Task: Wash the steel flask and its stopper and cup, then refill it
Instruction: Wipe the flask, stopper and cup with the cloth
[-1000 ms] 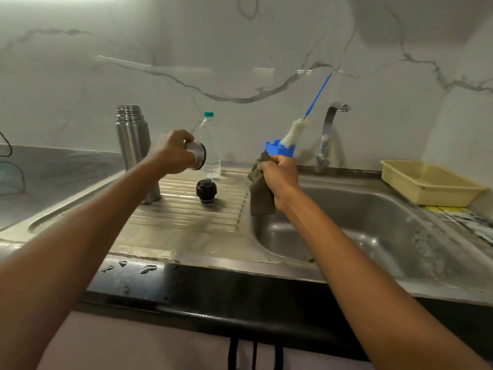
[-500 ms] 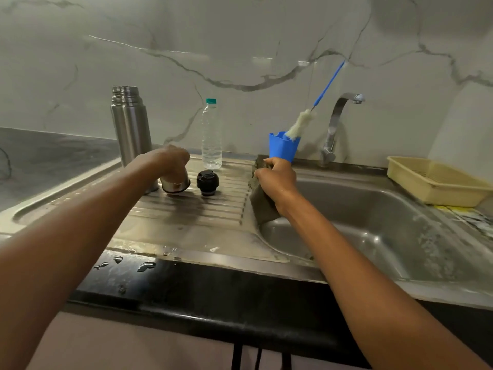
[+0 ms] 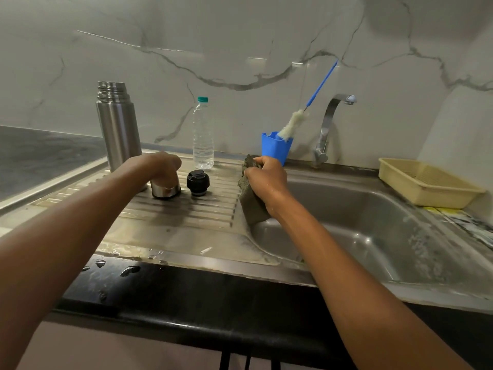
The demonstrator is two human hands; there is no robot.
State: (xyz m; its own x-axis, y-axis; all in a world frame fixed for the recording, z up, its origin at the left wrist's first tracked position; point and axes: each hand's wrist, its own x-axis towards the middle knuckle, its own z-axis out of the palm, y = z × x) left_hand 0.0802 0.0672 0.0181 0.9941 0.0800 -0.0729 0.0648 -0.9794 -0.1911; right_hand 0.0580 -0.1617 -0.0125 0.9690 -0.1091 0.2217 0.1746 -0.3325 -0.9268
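landmark: sink basin (image 3: 373,225), steel, wet inside.

just left of basin, on ribbed drainboard (image 3: 186,217): steel cup (image 3: 165,190), standing on the ribs, gripped from above by left hand (image 3: 160,166). fingers curled down round its upper part, only the lower band showing. cup's up/down end: cannot tell.

btwn cup and basin, close beside cup but not touching: black stopper (image 3: 198,182), upright, untouched.

further left of basin, at back of drainboard, behind left forearm: steel flask (image 3: 118,129), upright, mouth uncapped, threads bare, base hidden by the arm.

back-left of basin, nr the wall: clear water bottle (image 3: 203,134) w/ green cap, upright, capped, apart from stopper.

at basin's left rim: right hand (image 3: 266,178), fingers and thumb closed tight on a grey-green scrub pad (image 3: 252,206). pad hanging over the rim into basin, 1 corner poking out above the knuckles.

behind basin, at its back-left corner: blue holder (image 3: 274,148) w/ bottle brush (image 3: 293,124) leaning in it, white head low, blue handle slanting up and right against marble wall (image 3: 240,36).

behind basin, approx centre: chrome tap (image 3: 329,121), spout turned right.

right of basin: yellow plastic tray (image 3: 426,182) on the ledge.

in front of basin: black counter edge (image 3: 186,297), a few water drops on it.
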